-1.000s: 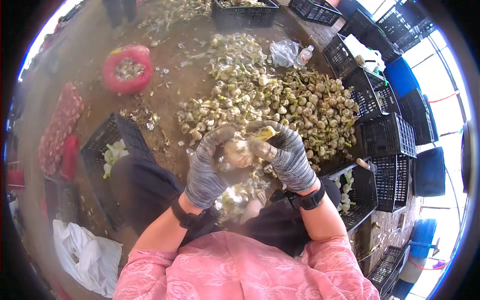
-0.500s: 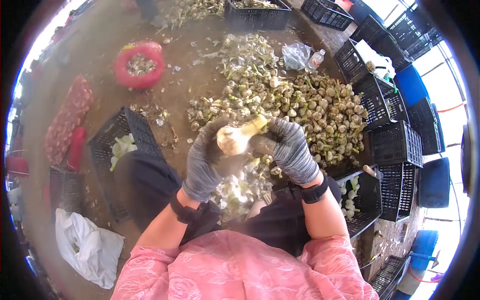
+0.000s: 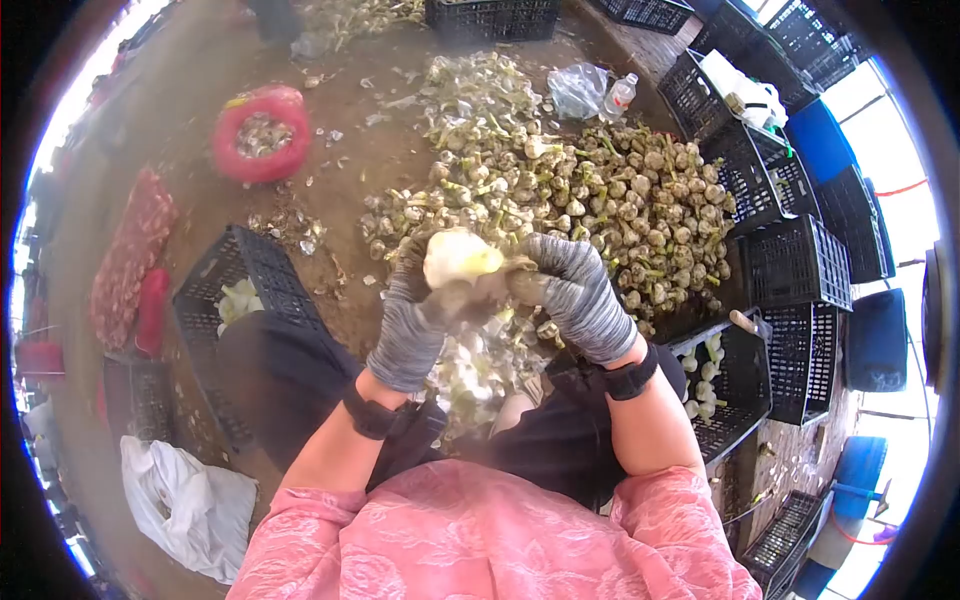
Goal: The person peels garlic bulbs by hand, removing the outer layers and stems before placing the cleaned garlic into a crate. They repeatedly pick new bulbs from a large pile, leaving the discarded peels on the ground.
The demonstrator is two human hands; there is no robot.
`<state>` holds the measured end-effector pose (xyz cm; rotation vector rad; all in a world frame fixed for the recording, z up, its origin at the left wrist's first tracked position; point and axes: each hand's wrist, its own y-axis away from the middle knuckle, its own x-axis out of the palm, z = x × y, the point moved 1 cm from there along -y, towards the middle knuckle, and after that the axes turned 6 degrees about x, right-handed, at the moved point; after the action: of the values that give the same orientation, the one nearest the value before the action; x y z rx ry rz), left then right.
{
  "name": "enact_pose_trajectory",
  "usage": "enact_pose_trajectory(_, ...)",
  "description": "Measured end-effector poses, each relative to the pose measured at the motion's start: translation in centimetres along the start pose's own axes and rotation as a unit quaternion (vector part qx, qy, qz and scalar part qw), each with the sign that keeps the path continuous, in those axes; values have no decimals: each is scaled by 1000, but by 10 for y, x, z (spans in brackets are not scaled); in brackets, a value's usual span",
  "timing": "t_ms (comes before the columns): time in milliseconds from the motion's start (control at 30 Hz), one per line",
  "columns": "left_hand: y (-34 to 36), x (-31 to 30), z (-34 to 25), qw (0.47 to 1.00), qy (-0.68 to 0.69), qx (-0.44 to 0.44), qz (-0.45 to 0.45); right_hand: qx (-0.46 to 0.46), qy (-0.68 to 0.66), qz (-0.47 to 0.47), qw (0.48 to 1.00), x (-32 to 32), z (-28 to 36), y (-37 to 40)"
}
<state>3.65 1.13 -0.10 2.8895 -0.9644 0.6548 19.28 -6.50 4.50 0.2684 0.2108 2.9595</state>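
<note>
A pale garlic bulb point(image 3: 456, 254) with a greenish neck sits in my left hand point(image 3: 408, 328), which wears a grey knit glove and has its fingers closed around the bulb's lower side. My right hand point(image 3: 578, 297), gloved the same way, pinches brownish garlic skin point(image 3: 487, 290) at the neck side of the bulb; motion blurs this skin. Below my hands, between my legs, lies a heap of white peelings point(image 3: 480, 365). Just beyond them spreads a big pile of unpeeled garlic bulbs point(image 3: 640, 205).
A black crate point(image 3: 275, 265) with pale bulbs stands at my left, another crate point(image 3: 735, 375) with white bulbs at my right. Stacked crates point(image 3: 795, 262) line the right side. A red net bag point(image 3: 300, 140), a plastic bottle point(image 3: 619, 97) and a white sack point(image 3: 190, 510) lie around.
The bulb has turned and looks whiter, its brown outer skin now drawn off toward my right hand. My right hand has moved slightly, and the view has shifted a little.
</note>
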Motion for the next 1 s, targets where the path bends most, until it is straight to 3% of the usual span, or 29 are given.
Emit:
enact_pose_trajectory(67,1,2,-4,984,143,-102,38,58,-84,3,995,-6,-7,0)
enact_pose_trajectory(167,1,7,-5,977,165,-121,54,62,-95,4,994,-8,-1,2)
enact_pose_trajectory(200,2,5,-4,977,164,-122,54,-86,77,-4,993,-10,-1,3)
enact_pose_trajectory(300,5,-3,2,932,295,-191,91,-81,-32,12,996,-22,-22,0)
enact_pose_trajectory(333,5,-3,-5,923,304,-214,104,14,-38,-26,999,-22,-17,4)
enact_pose_trajectory(367,5,-2,-8,923,304,-214,103,14,-39,-26,999,-24,-25,2)
enact_pose_trajectory(433,5,-2,-11,930,292,-209,83,-52,34,-128,990,-29,-40,-5)
enact_pose_trajectory(500,6,0,-9,939,270,-195,79,-63,92,-106,988,-27,-31,-2)
enact_pose_trajectory(533,8,-2,-6,975,112,-167,95,-16,-157,-46,986,-15,-16,-3)
enact_pose_trajectory(567,9,-3,-3,984,-50,-133,108,32,-395,16,918,-7,-8,-4)
enact_pose_trajectory(600,11,-9,12,991,-68,-103,53,32,-395,17,918,-6,-7,-3)
enact_pose_trajectory(633,10,-7,10,991,-69,-103,52,45,-378,40,924,-4,-6,-2)
enact_pose_trajectory(700,7,2,2,975,166,-75,127,58,-360,64,929,-5,-11,-2)
enact_pose_trajectory(733,10,-12,6,981,-103,-63,149,46,-414,29,909,-13,-20,-5)
enact_pose_trajectory(767,10,-13,9,982,-103,-64,148,34,-466,-6,884,-21,-29,-8)
enact_pose_trajectory(833,8,-10,11,957,226,-53,173,39,-449,-22,892,-31,-29,-11)
enact_pose_trajectory(867,5,-9,7,975,163,-18,151,23,-263,-34,964,-28,-17,-8)
enact_pose_trajectory(900,2,-8,3,975,163,-16,150,6,-68,-45,997,-25,-11,-6)
enact_pose_trajectory(933,-1,-9,-1,986,98,27,130,22,17,8,1000,-18,-14,-4)
enact_pose_trajectory(967,-2,-10,-5,991,33,69,110,33,249,29,968,-17,-20,-3)
enact_pose_trajectory(1000,-2,-14,-8,993,-31,62,97,-21,372,82,924,-16,-25,-2)
